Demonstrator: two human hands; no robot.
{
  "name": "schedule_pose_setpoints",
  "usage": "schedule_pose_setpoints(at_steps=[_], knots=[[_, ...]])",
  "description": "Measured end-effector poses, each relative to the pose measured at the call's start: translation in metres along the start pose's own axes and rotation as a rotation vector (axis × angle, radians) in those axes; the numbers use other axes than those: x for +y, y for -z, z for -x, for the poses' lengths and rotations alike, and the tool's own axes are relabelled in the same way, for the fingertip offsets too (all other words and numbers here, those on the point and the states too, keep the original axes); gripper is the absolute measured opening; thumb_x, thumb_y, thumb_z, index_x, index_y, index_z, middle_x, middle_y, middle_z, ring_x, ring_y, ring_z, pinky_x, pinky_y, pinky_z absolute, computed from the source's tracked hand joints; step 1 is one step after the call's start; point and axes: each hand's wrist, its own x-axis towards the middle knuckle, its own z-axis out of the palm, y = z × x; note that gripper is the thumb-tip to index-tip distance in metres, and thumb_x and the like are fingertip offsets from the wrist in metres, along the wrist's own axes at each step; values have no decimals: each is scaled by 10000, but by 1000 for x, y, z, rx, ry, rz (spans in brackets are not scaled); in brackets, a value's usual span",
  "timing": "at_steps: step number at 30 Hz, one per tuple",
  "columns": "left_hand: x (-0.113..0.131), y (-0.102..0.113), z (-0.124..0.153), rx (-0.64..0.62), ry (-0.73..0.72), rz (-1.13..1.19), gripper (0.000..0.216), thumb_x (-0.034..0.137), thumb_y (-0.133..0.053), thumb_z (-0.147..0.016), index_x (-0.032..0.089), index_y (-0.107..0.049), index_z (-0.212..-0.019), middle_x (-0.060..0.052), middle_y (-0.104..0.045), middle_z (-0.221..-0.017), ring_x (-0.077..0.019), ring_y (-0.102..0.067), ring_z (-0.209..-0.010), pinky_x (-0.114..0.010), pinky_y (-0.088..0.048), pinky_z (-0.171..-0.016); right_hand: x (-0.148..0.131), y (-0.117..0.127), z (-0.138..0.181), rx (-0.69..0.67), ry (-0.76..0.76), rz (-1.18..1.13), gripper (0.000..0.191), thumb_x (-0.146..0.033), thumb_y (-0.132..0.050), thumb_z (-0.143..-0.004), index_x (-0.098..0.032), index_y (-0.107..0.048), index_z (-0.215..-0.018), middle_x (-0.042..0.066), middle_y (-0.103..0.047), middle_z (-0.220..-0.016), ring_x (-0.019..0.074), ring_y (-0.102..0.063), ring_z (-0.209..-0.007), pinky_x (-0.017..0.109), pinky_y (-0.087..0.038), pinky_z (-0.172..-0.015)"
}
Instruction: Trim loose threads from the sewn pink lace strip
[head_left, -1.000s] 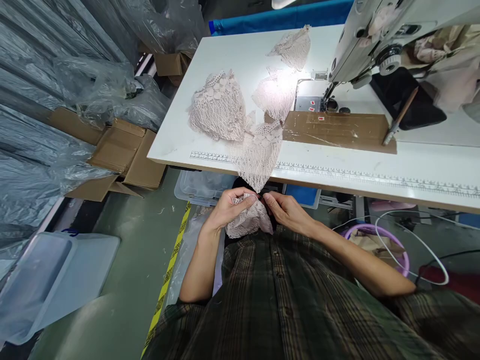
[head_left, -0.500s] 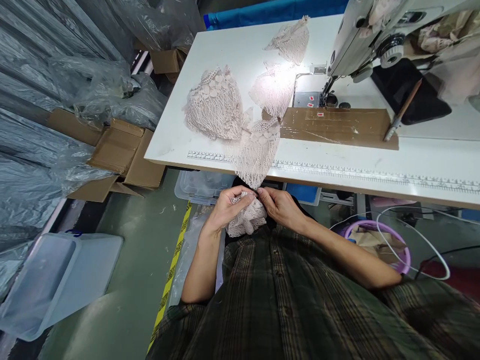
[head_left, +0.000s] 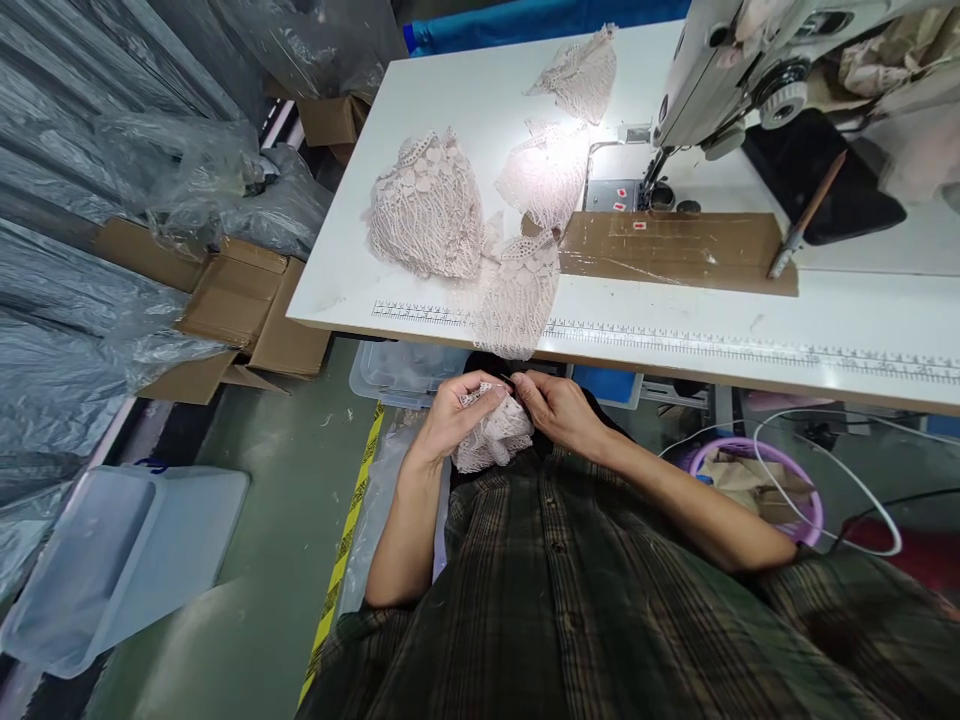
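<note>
Just in front of the table edge, over my lap, my left hand (head_left: 461, 415) is closed on a bunched piece of pale pink lace (head_left: 495, 440). Close beside it, my right hand (head_left: 559, 408) is closed in a pinch at the lace's upper edge. A thin dark tip shows between the thumbs; what the right fingers hold is mostly hidden. Above the hands, another lace piece (head_left: 517, 300) lies over the table edge, apart from them. To its left rests a heap of similar lace (head_left: 427, 210).
A sewing machine (head_left: 720, 90) stands on the white table (head_left: 337, 270), with a cardboard strip (head_left: 675, 250) before it. More lace (head_left: 581, 75) lies farther back. A pencil-like stick (head_left: 810, 212) rests by a black pad (head_left: 862, 200). Below right sits a purple basket (head_left: 814, 515).
The lace piece at the table edge reached down to my fingers before; now its lower end has pulled up and is apart from the lace in my hands. Both hands have barely moved.
</note>
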Motion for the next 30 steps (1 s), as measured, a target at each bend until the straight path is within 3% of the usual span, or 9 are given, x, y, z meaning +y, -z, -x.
schedule_pose_setpoints(at_steps=[5, 9, 12, 16, 21, 23, 25, 28, 30], knots=[[-10, 5, 1, -7, 72, 54, 322, 453, -734, -756, 156, -726, -881, -51, -721, -827, -171, -652, -747, -252, -497, -681, 13, -9, 9, -278, 20, -241, 362, -554, -439, -943, -207, -470, -846, -52, -422, -666, 109, -389, -586, 235, -314, -542], [-36, 17, -3, 67, 71, -154, 340, 466, -668, -803, 165, -723, -953, -74, -740, -926, -221, -678, -865, -312, -521, -795, 23, -17, 16, -395, -20, -143, 300, -476, -588, -873, -210, -459, -819, -75, -428, -617, 92, -363, -517, 236, -283, -509], [-69, 25, -8, 100, 22, -439, 349, 426, -662, -802, 185, -715, -1049, -99, -715, -1108, -280, -636, -1088, -389, -472, -975, 24, -11, 16, -240, -49, -67, 253, -431, -616, -854, -200, -512, -839, -52, -516, -614, 98, -399, -504, 247, -299, -516], [-109, 28, -9, 77, -24, -578, 565, 414, -752, -716, 174, -644, -1216, -150, -579, -1357, -362, -489, -1300, -479, -363, -1100, 16, 3, 8, 6, -91, -238, 373, -514, -585, -867, -168, -604, -1005, 48, -695, -783, 109, -477, -513, 247, -371, -492], [-113, 25, -5, 127, 27, -609, 689, 551, -698, -757, 187, -569, -1327, -159, -406, -1520, -374, -343, -1412, -529, -263, -1154, -3, 3, -2, 68, -105, -484, 449, -588, -555, -867, -150, -628, -933, 18, -664, -622, 67, -368, -355, 220, -297, -373], [-103, 25, -5, 119, -6, -453, 736, 651, -660, -750, 207, -572, -1330, -143, -432, -1505, -358, -360, -1406, -500, -264, -1163, -9, -1, -3, 121, -88, -534, 406, -565, -606, -841, -159, -618, -830, -18, -587, -531, 70, -381, -376, 215, -320, -401], [-89, 25, -6, 39, -20, -131, 825, 779, -586, -721, 195, -594, -1303, -150, -541, -1409, -357, -435, -1354, -481, -318, -1138, -12, -5, 1, 94, -24, -504, 358, -505, -623, -846, -166, -599, -733, -32, -535, -526, 78, -417, -444, 215, -352, -460], [-64, 25, -6, -152, 41, 383, 1043, 956, -404, -622, 141, -630, -1233, -187, -667, -1210, -389, -527, -1258, -490, -439, -1025, -14, -9, 15, -138, 162, -377, 296, -353, -579, -883, -159, -591, -660, -28, -523, -583, 81, -435, -530, 215, -358, -532], [-46, 25, -8, -275, 82, 571, 1163, 1014, -330, -538, 120, -631, -1218, -202, -695, -1127, -396, -594, -1165, -474, -510, -909, -13, -12, 26, -362, 308, -260, 216, -253, -569, -861, -152, -617, -676, -26, -546, -605, 82, -447, -544, 214, -353, -548]])
